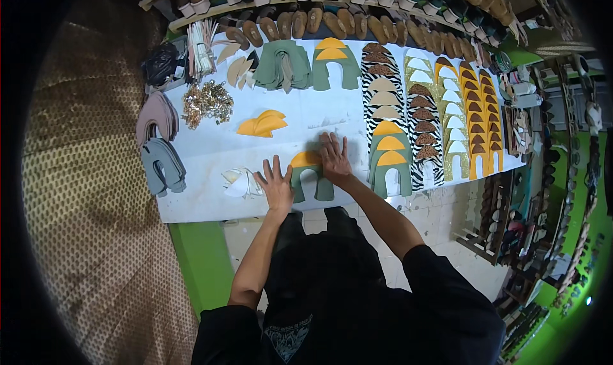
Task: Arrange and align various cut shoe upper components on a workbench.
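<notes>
Head: green arch (324, 187) partly beneath hands (335, 161)

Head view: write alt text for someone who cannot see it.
A person's left hand and right hand, fingers spread, flank a green arch-shaped piece with a yellow cap on a white table. Loose yellow half-moon pieces lie beyond it, and rows of overlapping arches line the table's right side.
</notes>
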`<state>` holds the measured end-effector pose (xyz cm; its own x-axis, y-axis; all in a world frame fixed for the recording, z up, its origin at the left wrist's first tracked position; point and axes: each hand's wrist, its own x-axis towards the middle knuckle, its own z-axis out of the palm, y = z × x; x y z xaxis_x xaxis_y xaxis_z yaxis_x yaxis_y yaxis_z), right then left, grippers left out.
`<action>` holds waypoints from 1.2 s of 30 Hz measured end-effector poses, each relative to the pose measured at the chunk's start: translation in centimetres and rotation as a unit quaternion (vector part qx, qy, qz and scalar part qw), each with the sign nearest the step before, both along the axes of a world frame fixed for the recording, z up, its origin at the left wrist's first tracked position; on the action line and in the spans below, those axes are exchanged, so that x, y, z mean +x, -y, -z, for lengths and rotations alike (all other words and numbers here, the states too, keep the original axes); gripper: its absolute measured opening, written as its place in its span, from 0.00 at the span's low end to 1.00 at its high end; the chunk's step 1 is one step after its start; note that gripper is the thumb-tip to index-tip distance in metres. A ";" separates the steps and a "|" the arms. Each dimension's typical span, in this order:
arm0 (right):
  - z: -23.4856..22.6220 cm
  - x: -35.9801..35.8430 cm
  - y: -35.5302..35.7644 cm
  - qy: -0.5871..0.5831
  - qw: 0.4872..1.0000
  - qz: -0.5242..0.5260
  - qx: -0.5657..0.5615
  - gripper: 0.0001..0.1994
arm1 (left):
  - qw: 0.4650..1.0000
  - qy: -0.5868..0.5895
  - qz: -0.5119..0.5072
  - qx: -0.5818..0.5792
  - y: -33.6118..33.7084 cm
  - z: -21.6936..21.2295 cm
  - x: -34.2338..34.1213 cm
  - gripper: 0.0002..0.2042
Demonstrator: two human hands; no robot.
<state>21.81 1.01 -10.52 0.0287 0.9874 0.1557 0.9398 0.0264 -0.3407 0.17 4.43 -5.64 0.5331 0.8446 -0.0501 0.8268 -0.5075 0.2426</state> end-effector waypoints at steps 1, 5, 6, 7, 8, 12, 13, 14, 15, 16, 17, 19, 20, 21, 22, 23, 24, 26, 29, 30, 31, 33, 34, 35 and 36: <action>0.1 0.1 0.1 -0.013 1.000 0.000 0.000 0.12 | 1.000 -0.003 -0.007 -0.005 -0.2 0.0 0.3 0.28; -0.3 -0.4 0.6 0.013 0.998 -0.002 -0.056 0.16 | 0.999 0.041 -0.019 0.028 -0.8 1.0 0.8 0.18; -0.5 -1.0 0.7 -0.004 1.000 -0.004 -0.027 0.16 | 0.999 0.041 -0.020 0.028 -0.9 1.0 0.9 0.18; -0.8 -1.6 0.9 -0.021 1.000 -0.006 0.003 0.16 | 0.999 0.039 -0.018 0.023 -1.0 1.1 1.0 0.16; -1.7 -2.5 1.1 -0.047 0.998 -0.028 -0.032 0.23 | 0.999 0.035 -0.019 0.018 -0.9 1.1 0.9 0.14; -2.0 -6.7 1.7 -0.051 0.997 -0.064 0.012 0.26 | 0.998 0.051 -0.020 0.030 -1.1 1.3 1.0 0.12; -2.2 -7.3 1.9 -0.042 0.997 -0.047 -0.041 0.27 | 0.998 0.051 -0.019 0.030 -1.0 1.4 1.0 0.12; -2.5 -7.7 1.9 -0.033 0.995 -0.029 -0.094 0.28 | 0.997 0.059 -0.024 0.037 -1.1 1.5 0.9 0.12; -2.8 -7.7 2.0 -0.033 0.995 -0.028 -0.094 0.28 | 0.996 0.067 -0.030 0.044 -1.1 1.6 0.8 0.12; -3.1 -7.6 2.1 -0.035 0.993 -0.029 -0.105 0.29 | 0.996 0.067 -0.029 0.044 -1.1 1.6 0.7 0.12; -2.9 -7.2 2.4 -0.034 0.992 -0.028 -0.116 0.29 | 0.996 0.068 -0.031 0.044 -1.2 1.5 0.8 0.12; -2.3 -6.4 3.0 -0.027 0.994 -0.016 -0.102 0.30 | 0.996 0.070 -0.032 0.044 -1.2 1.2 1.1 0.12; -2.1 -6.1 3.2 -0.023 0.996 -0.007 -0.087 0.31 | 0.996 0.070 -0.031 0.047 -1.2 1.2 1.0 0.12; -1.9 -5.6 3.7 -0.008 0.996 -0.012 -0.091 0.31 | 0.996 0.070 -0.031 0.049 -1.2 1.2 1.0 0.12; -1.7 -5.0 4.2 -0.007 0.996 -0.012 -0.090 0.31 | 0.996 0.070 -0.031 0.051 -1.1 1.1 1.0 0.12; -1.8 -4.5 4.6 -0.028 0.996 -0.005 -0.088 0.30 | 0.996 0.069 -0.030 0.047 -1.0 1.1 0.9 0.13; -1.9 -4.1 4.9 -0.048 0.995 0.001 -0.087 0.28 | 0.996 0.067 -0.029 0.043 -1.0 1.1 0.9 0.14; -1.9 -3.6 5.2 0.012 0.996 0.019 -0.088 0.26 | 0.998 0.054 -0.028 0.029 -1.1 1.2 0.7 0.15; -1.9 -3.0 5.8 -0.006 0.997 0.069 -0.040 0.24 | 0.999 0.043 -0.026 0.016 -1.2 1.4 0.7 0.17; -1.8 -2.9 5.9 -0.006 0.997 0.069 -0.040 0.24 | 0.999 0.045 -0.026 0.017 -1.2 1.4 0.7 0.17; -1.8 -2.8 6.0 0.003 0.996 0.083 -0.025 0.22 | 0.999 0.045 -0.025 0.017 -1.3 1.4 0.7 0.17; -1.7 -2.7 6.0 0.013 0.995 0.097 -0.009 0.20 | 0.999 0.045 -0.025 0.008 -1.3 1.3 0.7 0.16; -1.6 -2.9 5.9 0.007 0.994 0.110 -0.021 0.21 | 0.999 0.046 -0.025 0.008 -1.4 1.3 0.7 0.16; -1.7 -3.0 5.8 0.001 0.992 0.124 -0.033 0.21 | 0.999 0.046 -0.021 0.010 -1.4 1.3 0.6 0.16; -1.7 -3.2 5.6 0.001 0.992 0.124 -0.033 0.21 | 0.999 0.046 -0.017 0.012 -1.4 1.4 0.6 0.16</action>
